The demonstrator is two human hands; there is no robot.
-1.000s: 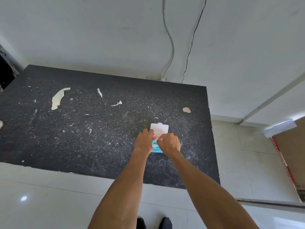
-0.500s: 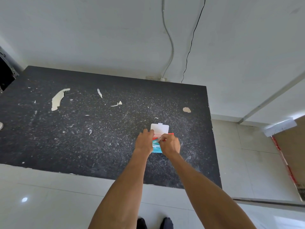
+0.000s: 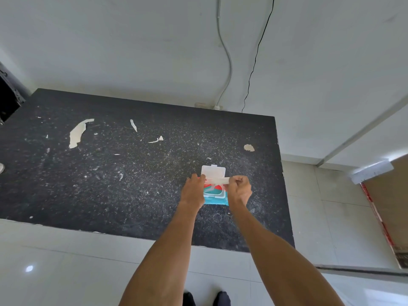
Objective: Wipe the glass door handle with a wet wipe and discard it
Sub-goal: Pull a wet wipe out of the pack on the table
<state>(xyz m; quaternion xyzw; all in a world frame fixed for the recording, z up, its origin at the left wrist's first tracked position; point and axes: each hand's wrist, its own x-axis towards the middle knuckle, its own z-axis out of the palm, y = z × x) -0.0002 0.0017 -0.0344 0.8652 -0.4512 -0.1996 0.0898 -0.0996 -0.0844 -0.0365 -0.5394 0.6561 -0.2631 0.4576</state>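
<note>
A blue and red wet wipe pack [image 3: 215, 196] lies on the black speckled counter [image 3: 110, 173], its white flip lid [image 3: 213, 171] standing open at the far end. My left hand [image 3: 194, 191] presses on the pack's left side. My right hand [image 3: 240, 191] pinches a white wet wipe [image 3: 217, 180] that stretches across the pack's opening, partly drawn out. No glass door handle is in view.
Paint flakes and dust [image 3: 77, 133] litter the counter. Its right edge [image 3: 284, 184] drops to a tiled floor. Two cables [image 3: 229, 62] run down the white wall behind. A brown board [image 3: 390, 208] leans at the far right. My shoes [image 3: 206, 298] show at the bottom.
My right hand has moved to the right and drawn a white wipe out of the pack's opening. The left hand has stayed on the pack.
</note>
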